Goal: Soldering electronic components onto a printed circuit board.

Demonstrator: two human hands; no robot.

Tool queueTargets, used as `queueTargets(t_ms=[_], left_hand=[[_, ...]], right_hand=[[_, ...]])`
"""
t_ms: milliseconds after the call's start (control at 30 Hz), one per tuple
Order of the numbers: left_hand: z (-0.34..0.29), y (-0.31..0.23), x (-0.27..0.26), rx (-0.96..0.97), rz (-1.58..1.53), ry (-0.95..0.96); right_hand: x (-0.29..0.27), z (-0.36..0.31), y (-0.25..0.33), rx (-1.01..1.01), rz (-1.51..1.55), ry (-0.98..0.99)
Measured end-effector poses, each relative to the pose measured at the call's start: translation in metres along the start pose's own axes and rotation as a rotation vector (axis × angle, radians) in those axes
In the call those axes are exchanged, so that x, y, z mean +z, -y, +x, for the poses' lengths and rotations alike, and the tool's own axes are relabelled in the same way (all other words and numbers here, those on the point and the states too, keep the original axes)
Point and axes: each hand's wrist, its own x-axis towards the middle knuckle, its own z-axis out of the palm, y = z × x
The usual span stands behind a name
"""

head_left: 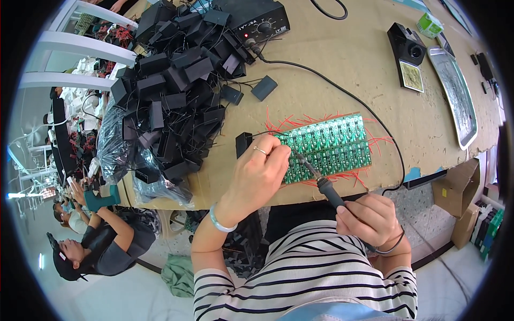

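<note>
My right hand [369,218] is wrapped round the dark handle of a soldering iron [327,190]. Its metal tip meets the left part of a green circuit board panel [334,144], which is divided into many small repeated boards. Beside that tip, my left hand [262,168] pinches a thin black wire [265,132] at the panel's left end. The wire runs from a small black box-shaped part [243,143] lying left of the panel. Red wires [377,140] stick out along the panel's edges. What lies right under my left fingertips is hidden.
A big heap of black box-shaped parts [171,96] covers the table's left. Behind stands a soldering station [259,21] with a lit red lamp; its cord [342,88] curves around the panel. Farther right are a black iron holder [407,45] and a metal tray [455,96]. A co-worker [101,241] is at left.
</note>
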Motion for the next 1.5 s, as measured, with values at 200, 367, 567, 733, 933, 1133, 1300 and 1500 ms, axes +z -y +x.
queueTargets(t_ms=[200, 367, 567, 733, 933, 1133, 1300, 1500], left_hand=[[0.003, -0.002, -0.003, 0.000, 0.024, 0.051], [0.003, -0.004, -0.003, 0.008, 0.048, 0.042], [0.005, -0.005, -0.003, 0.003, 0.041, 0.056], [0.006, -0.008, -0.005, -0.005, 0.045, 0.078], [0.008, -0.007, -0.006, -0.010, 0.066, 0.075], [0.003, -0.006, -0.009, -0.028, 0.108, 0.106], [0.003, -0.010, -0.018, -0.087, 0.089, 0.074], [0.020, 0.033, -0.056, -0.251, 0.683, -0.442]], right_hand=[[-0.005, 0.003, 0.000, -0.058, -0.055, 0.041], [-0.020, -0.007, 0.005, 0.111, -0.005, -0.146], [-0.019, -0.012, 0.005, 0.154, -0.041, -0.162], [-0.018, -0.013, 0.005, 0.167, -0.023, -0.167], [-0.019, -0.013, 0.005, 0.174, -0.025, -0.182], [-0.022, -0.015, 0.006, 0.181, -0.012, -0.189], [-0.023, -0.018, 0.011, 0.210, -0.016, -0.217], [-0.023, -0.024, 0.008, 0.253, -0.045, -0.240]])
